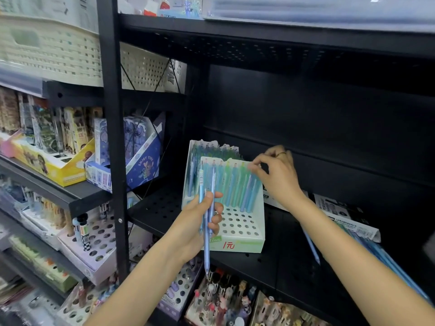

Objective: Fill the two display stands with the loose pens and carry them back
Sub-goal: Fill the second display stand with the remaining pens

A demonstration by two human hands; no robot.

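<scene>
Two white display stands sit on the black perforated shelf, one behind the other. The front stand (244, 231) holds a back row of blue and green pens and has several bare holes lower down. The rear stand (191, 151) shows pens along its top. My left hand (200, 222) grips a small bunch of blue pens (207, 231) upright in front of the front stand. My right hand (277, 175) pinches the top of a pen at the right end of the front stand's row. A loose blue pen (312, 248) lies on the shelf under my right forearm.
More blue pens (386, 257) and printed packets (341, 212) lie on the shelf at right. A black upright post (113, 137) divides this bay from the left shelves, which carry boxed stationery. Pen displays fill the shelf below.
</scene>
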